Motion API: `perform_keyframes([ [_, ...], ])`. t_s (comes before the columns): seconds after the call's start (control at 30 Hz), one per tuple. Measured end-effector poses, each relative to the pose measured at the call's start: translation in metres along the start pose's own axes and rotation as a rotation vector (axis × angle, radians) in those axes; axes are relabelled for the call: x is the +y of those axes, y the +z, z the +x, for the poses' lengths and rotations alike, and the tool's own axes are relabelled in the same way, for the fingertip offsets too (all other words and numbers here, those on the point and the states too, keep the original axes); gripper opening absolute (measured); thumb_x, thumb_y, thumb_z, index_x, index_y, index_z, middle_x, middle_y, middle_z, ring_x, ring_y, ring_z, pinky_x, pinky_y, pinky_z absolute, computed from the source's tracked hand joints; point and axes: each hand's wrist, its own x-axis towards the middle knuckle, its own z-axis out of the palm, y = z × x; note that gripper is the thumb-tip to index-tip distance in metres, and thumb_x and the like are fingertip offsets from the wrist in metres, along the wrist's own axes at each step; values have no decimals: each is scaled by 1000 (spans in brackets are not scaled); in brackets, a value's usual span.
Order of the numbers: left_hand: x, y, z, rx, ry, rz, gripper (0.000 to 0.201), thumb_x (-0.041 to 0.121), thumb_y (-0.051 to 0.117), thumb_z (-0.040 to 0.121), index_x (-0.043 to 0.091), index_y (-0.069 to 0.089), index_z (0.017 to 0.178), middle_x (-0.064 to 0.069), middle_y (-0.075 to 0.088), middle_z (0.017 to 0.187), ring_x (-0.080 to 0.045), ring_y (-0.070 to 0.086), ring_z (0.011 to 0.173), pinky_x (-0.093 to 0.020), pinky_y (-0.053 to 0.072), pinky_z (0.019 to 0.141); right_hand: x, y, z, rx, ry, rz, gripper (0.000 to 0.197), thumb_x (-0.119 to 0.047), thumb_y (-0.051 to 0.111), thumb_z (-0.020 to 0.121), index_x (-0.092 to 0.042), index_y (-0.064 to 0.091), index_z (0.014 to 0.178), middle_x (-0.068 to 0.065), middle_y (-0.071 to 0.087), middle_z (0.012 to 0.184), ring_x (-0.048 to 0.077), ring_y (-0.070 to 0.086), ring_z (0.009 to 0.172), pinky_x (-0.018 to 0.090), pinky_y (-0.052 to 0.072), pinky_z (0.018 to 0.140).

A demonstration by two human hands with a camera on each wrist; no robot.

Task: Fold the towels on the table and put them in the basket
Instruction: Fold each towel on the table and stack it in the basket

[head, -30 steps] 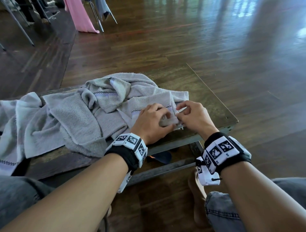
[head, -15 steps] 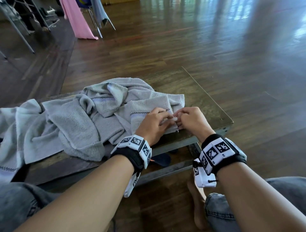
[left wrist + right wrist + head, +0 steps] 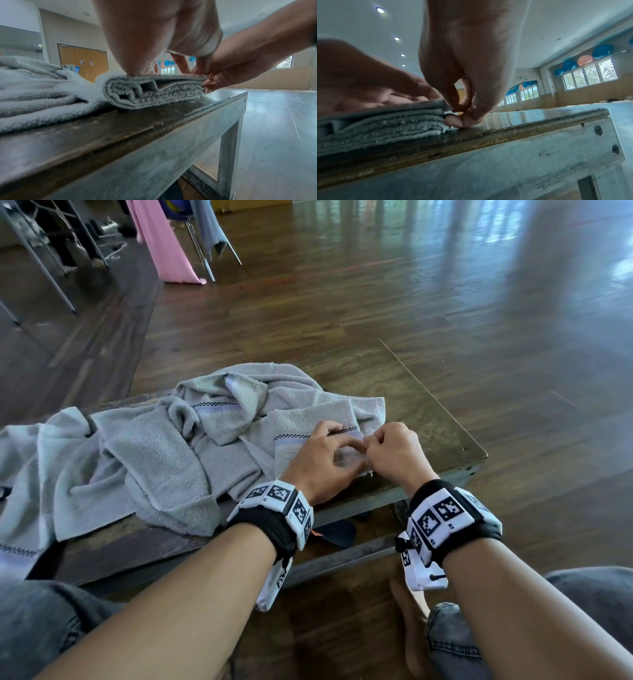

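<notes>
— What are your hands doing, lower centre of the head view?

— My left hand (image 3: 322, 460) presses down on the folded towel (image 3: 154, 92), fingers curled over its top. My right hand (image 3: 394, 455) pinches the corner at its right end, fingers (image 3: 453, 120) closed on the layers, touching the surface (image 3: 428, 419).

— How do you do this well?

— I'd square the stacked edges before lifting, keep the left hand's weight on so the layers don't slide, and hold every layer in the pinch.

— And beyond?

— The loose towels (image 3: 144, 453) lie heaped at left centre, unfolded. I see no basket.
</notes>
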Motion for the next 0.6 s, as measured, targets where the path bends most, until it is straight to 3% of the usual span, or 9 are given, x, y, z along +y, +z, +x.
perform_keyframes([
  [0.1, 1, -4, 6, 136, 6, 162, 15, 27, 59, 92, 24, 64, 107, -2, 35, 149, -18, 33, 141, -32, 35, 111, 0, 0, 0, -4, -17, -33, 24, -18, 58, 99, -10, 55, 76, 17, 65, 98, 19, 58, 67, 24, 40, 52],
  [0.17, -2, -7, 10, 184, -17, 321, 23, 30, 55, 95, 23, 56, 116, -3, 29, 156, -21, 25, 146, -42, 30, 117, -1, -1, 1, -12, -16, -55, 22, -14, 59, 98, -9, 55, 78, 16, 65, 99, 16, 56, 66, 23, 39, 49],
  [0.23, -8, -9, 12, 89, -88, 450, 41, 45, 49, 96, 30, 45, 134, -1, 13, 165, -23, 12, 151, -47, 19, 120, -4, -1, 0, -19, -3, -84, 15, -13, 59, 97, -8, 57, 83, 14, 65, 103, 17, 58, 70, 25, 42, 53],
  [0.3, -15, -7, 11, -52, -182, 511, 62, 61, 37, 95, 39, 25, 151, 0, -3, 168, -24, -3, 154, -47, 5, 123, -12, 2, -5, 21, -10, -167, 9, -13, 57, 94, -10, 57, 102, 9, 59, 112, 24, 61, 87, 31, 45, 67],
  [0.4, -23, 1, 10, -83, -223, 540, 69, 63, 30, 94, 41, 7, 156, 0, -9, 167, -22, -13, 153, -45, -6, 123, -28, 10, -10, 210, -306, -307, 27, -18, 53, 93, -16, 52, 120, 1, 55, 122, 23, 53, 111, 37, 42, 78],
  [0.47, -28, 4, 10, -61, -223, 571, 76, 59, 35, 94, 35, 1, 157, 1, -11, 167, -20, -14, 153, -43, -8, 122, -39, 19, -7, 143, -545, -300, 35, -21, 50, 97, -18, 52, 131, -2, 53, 138, 19, 48, 126, 39, 44, 96],
  [0.53, -33, 6, 11, -75, -233, 587, 87, 63, 38, 93, 28, -9, 158, 2, -16, 166, -19, -17, 152, -43, -9, 123, -41, 30, -1, -58, -623, -356, 47, -30, 40, 104, -19, 44, 150, -3, 38, 160, 15, 29, 149, 38, 22, 120],
  [0.6, -37, 6, 11, -86, -264, 569, 94, 68, 39, 89, 29, -14, 157, 5, -20, 165, -16, -20, 151, -41, -10, 123, -33, 38, 7, -214, -543, -385, 55, -43, 28, 108, -25, 29, 159, -8, 19, 170, 8, 5, 157, 36, 2, 126],
])
